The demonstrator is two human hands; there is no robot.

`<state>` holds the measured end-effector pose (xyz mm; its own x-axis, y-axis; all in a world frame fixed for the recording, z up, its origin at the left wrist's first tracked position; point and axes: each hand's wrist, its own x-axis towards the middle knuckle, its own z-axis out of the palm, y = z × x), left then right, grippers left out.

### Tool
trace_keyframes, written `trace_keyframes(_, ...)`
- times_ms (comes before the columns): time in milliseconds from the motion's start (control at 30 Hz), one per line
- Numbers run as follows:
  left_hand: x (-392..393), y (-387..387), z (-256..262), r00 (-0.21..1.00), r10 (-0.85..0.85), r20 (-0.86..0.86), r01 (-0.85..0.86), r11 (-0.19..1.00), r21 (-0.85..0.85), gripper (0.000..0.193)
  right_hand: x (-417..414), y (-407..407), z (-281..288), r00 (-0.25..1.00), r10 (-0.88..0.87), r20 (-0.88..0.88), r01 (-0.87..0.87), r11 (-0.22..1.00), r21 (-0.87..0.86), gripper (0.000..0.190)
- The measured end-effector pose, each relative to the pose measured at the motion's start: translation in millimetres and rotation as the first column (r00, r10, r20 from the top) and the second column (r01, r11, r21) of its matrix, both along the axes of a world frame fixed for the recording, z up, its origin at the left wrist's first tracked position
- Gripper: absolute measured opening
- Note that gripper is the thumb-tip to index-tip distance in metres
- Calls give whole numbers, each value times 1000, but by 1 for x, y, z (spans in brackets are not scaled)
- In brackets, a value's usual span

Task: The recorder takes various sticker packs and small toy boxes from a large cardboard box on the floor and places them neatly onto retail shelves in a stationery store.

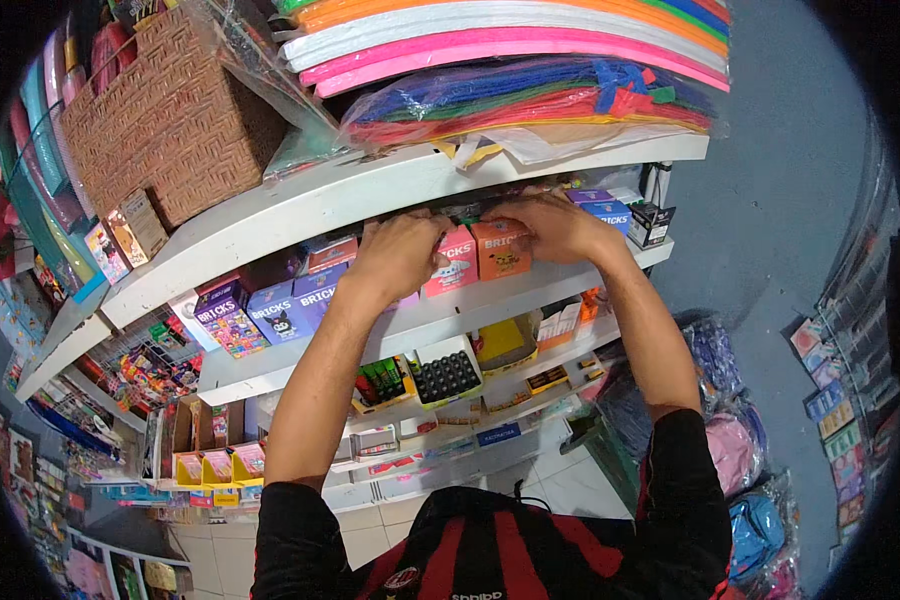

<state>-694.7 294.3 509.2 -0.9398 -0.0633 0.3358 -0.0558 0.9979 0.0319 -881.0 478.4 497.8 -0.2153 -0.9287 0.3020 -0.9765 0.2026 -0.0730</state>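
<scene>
Both my hands reach onto a white shelf with a row of small toy boxes marked as bricks. My left hand (405, 247) is at the left side of a pink box (452, 264), its thumb by the box's edge; its other fingertips are partly hidden, so a grip cannot be told. From the right, my right hand (555, 225) holds an orange box (502, 255), with fingers over its top and right side. The pink and orange boxes stand upright side by side at the shelf's front. Left of my left hand are purple boxes (277, 311); beyond my right hand is a blue box (611, 215).
Above hangs the white upper shelf edge (420, 180), loaded with colored foam sheets (495, 56) and a woven basket (172, 112). A black box (651, 225) stands at the shelf's right end. Below are trays of small goods (444, 371). Bagged backpacks (735, 450) lie at right.
</scene>
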Motion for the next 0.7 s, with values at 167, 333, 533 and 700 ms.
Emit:
trace_keyframes(167,6,-2,-1,1000,10,-10,-10,1000,-3,44,-2,-2,3,991,77,113,-75,997,-16,56)
trace_keyframes(333,9,-1,-2,1000,17,-9,-17,1000,14,46,-3,-4,3,977,116,180,-114,993,-25,60)
trace_keyframes(533,36,13,-3,954,-46,-296,51,999,8,50,16,23,8,972,208,109,-162,931,-328,53)
trace_keyframes(700,72,64,-53,883,-251,-397,322,938,124,42,88,92,-41,870,42,492,224,855,-468,31)
